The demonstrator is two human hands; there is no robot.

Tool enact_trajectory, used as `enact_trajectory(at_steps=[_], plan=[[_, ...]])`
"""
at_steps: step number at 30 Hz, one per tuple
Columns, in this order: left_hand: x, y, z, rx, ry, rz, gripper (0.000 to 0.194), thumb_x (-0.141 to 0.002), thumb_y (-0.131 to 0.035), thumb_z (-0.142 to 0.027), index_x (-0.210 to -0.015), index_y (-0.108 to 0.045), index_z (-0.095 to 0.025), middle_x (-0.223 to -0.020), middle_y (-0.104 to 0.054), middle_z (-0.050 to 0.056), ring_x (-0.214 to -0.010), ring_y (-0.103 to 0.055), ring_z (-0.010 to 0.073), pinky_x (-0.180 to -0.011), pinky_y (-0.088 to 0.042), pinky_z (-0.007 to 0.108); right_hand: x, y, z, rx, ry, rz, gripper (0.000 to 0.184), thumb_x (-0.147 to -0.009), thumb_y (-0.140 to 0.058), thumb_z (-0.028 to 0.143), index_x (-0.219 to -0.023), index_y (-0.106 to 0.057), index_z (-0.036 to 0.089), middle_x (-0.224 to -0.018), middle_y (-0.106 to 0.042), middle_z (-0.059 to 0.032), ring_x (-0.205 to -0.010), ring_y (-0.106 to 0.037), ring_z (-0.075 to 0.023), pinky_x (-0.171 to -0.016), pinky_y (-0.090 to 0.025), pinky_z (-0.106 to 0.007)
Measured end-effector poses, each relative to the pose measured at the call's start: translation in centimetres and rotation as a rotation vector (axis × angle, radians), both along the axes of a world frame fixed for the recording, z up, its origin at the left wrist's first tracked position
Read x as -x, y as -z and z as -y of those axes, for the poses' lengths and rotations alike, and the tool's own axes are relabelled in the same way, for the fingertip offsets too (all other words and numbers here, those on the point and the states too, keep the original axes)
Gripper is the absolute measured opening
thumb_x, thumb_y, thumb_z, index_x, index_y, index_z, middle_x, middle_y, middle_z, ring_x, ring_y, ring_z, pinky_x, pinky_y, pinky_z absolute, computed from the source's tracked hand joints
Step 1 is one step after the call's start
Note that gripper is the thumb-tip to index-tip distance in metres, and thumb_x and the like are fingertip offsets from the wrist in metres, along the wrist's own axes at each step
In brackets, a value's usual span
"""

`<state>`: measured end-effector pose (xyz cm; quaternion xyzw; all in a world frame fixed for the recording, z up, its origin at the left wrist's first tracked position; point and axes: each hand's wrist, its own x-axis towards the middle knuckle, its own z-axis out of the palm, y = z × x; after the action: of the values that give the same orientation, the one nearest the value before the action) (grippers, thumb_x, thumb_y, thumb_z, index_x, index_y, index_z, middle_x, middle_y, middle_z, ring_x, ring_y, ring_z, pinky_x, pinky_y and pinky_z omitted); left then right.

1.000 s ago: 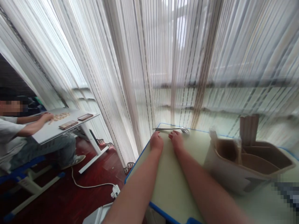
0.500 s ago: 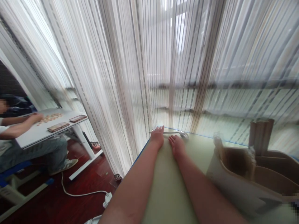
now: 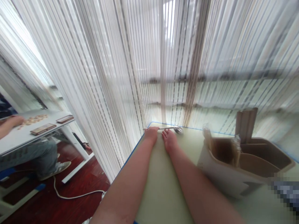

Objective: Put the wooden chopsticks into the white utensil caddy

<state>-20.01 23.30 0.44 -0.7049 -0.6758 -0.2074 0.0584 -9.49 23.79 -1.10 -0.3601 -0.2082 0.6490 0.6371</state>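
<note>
At the far corner of the pale green table (image 3: 161, 186) lies a long-handled metal spoon (image 3: 178, 129), its shiny bowl to the right. Whether the bowl has holes I cannot make out. My left hand (image 3: 151, 133) is closed over the handle near its left end, and a short tip shows beyond the hand. Just below the handle, between the left hand and the bowl, my right hand (image 3: 169, 140) rests low with its fingers stretched out and holds nothing.
On the right stands a beige divided holder (image 3: 221, 171) with plastic-wrapped items (image 3: 236, 152). A striped sheer curtain (image 3: 112, 77) hangs behind the table. At left, a co-worker's hand (image 3: 16, 120) is over a white table (image 3: 14, 141) with small pieces; a white cable (image 3: 77, 198) crosses the floor.
The view has swung a little to the right, so everything sits further left. My left hand's fingers, earlier stretched over the handle, are now curled around it. My right hand stays beside it.
</note>
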Motion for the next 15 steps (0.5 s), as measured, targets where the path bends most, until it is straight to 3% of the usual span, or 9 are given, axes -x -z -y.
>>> enact_trajectory(at_steps=[8,15], plan=[[0.04,-0.40,0.25,-0.004,-0.016,-0.036,0.035,-0.088,-0.035,-0.019,-0.103,-0.065,-0.029,-0.106,-0.067,0.001,-0.100,-0.055,0.0214,-0.086,-0.038,0.038,-0.02,-0.47,0.20,-0.005,0.001,0.019,0.017,-0.067,-0.047,0.012,-0.082,-0.045,0.021,-0.070,-0.057,0.0020,-0.076,-0.061,-0.0126,-0.069,-0.049,-0.023],[0.16,-0.40,0.81,-0.056,0.044,-0.044,0.028,-0.085,-0.043,-0.024,-0.099,-0.067,-0.027,-0.102,-0.068,0.002,-0.100,-0.055,0.0217,-0.085,-0.039,0.036,0.30,0.34,0.03,-0.114,0.094,0.179,0.008,-0.069,-0.049,0.015,-0.075,-0.048,0.019,-0.065,-0.056,0.0014,-0.072,-0.059,-0.0137,-0.066,-0.048,-0.024]])
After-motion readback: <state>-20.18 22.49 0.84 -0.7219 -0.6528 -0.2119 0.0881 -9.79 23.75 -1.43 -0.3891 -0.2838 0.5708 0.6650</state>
